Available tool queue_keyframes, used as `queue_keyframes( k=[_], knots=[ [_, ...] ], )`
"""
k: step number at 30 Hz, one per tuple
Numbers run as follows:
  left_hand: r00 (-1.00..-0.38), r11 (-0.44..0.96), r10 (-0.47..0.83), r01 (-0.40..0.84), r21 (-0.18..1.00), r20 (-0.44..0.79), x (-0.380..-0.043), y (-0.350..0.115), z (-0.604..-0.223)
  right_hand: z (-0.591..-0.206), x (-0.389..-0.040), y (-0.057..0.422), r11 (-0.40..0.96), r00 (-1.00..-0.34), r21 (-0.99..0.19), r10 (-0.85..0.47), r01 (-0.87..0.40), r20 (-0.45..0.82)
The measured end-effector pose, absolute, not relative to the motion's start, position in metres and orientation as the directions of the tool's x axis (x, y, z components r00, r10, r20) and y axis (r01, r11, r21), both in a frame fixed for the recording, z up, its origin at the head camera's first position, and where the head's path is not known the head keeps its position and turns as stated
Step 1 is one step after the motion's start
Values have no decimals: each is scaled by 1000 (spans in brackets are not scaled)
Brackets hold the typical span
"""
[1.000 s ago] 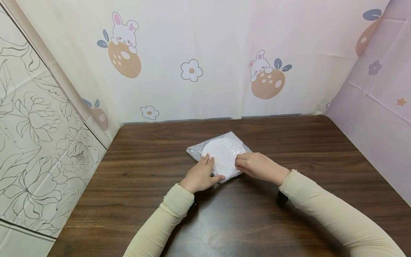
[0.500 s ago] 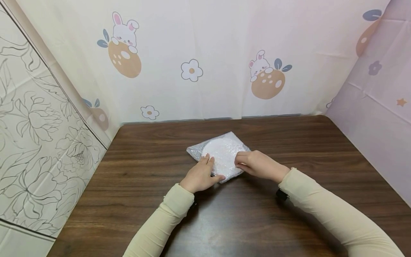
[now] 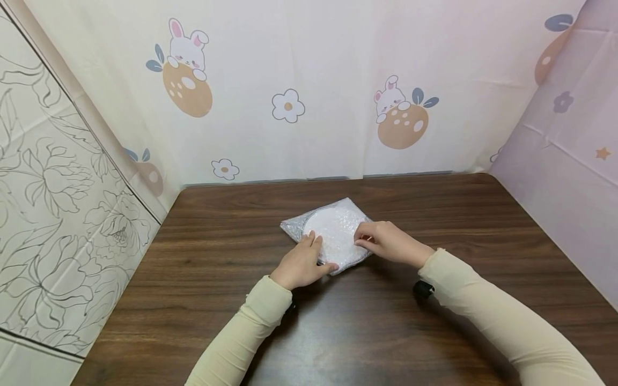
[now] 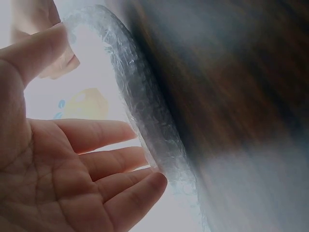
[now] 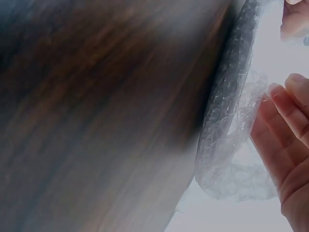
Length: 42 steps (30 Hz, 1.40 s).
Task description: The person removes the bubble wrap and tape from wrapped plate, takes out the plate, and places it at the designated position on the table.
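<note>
A flat white round object (image 3: 333,228) lies on the table, wrapped in clear bubble wrap (image 3: 295,225) with a pointed flap to the left and a corner at the back. My left hand (image 3: 300,264) rests on its near left edge, fingers extended and thumb spread along the front. At the right edge my right hand (image 3: 388,240) has bent fingers, thumb and fingertips close together, pinching at the wrap. In the right wrist view, the loose film of bubble wrap (image 5: 236,159) meets the fingertips. What exactly lies between them is hard to see.
The dark wood-grain table (image 3: 217,300) extends around the package. Behind it hangs a pale curtain (image 3: 328,53) with rabbit and flower prints. A panel with line-drawn flowers (image 3: 58,214) stands at left, and a lilac curtain (image 3: 569,161) at right.
My right hand has shifted slightly up and away along the package's right edge, its thumb coming more into view. The left hand and the package have stayed put.
</note>
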<state>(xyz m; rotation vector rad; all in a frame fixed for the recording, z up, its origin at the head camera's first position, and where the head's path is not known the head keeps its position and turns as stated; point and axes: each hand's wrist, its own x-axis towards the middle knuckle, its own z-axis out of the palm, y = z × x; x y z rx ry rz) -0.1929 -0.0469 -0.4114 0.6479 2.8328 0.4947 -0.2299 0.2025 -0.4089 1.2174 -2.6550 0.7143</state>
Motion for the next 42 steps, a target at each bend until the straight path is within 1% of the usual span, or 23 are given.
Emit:
queue_keyframes(
  k=[3, 7, 22, 28, 35, 42],
  knots=[
    [-886, 849, 450, 385, 361, -114, -193, -47, -411, -408, -232, 202, 561, -678, -392, -670, -729, 301],
    [-886, 850, 450, 385, 360, -115, -193, -47, -412, -408, -234, 201, 554, -676, -401, -675, -730, 297],
    [-883, 851, 456, 397, 343, -110, -194, -46, -412, -403, -235, 193, 567, -669, -363, -679, -739, 302],
    [-883, 851, 455, 395, 346, -112, -194, -47, -412, -403, -239, 189, 590, -668, -313, -666, -744, 333],
    [-882, 851, 457, 394, 348, -118, -194, -47, -411, -402, -243, 185, 605, -643, -229, -672, -763, 366],
    [-881, 852, 457, 394, 344, -121, -194, -46, -411, -396, -246, 183, 611, -648, -229, -666, -758, 369]
  ],
)
